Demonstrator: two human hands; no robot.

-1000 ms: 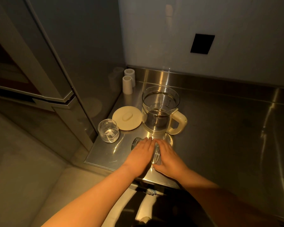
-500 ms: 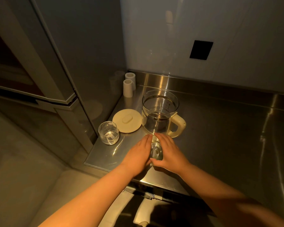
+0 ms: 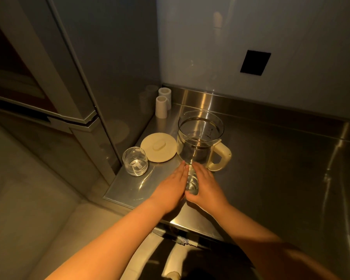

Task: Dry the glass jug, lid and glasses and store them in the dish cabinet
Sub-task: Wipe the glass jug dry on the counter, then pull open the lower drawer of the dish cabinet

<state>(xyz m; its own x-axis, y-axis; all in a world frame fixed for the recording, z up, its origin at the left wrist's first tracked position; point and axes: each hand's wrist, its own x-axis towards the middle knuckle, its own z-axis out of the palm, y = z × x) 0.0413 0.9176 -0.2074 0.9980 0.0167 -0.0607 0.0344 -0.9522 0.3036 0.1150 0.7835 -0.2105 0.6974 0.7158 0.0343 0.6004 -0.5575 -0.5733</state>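
Glass (image 3: 192, 183) is sitting pressed between left hand (image 3: 171, 188) and right hand (image 3: 207, 185); flat, possibly wet palms risk it slipping onto the worktop (image 3: 281, 178)

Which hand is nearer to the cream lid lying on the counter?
Left. The left hand lies just below and to the right of the cream lid. The right hand is farther right, beyond a small glass held between the hands.

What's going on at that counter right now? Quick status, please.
Left hand and right hand cupped around one glass. Second glass, lid, jug untouched. Nothing blocking.
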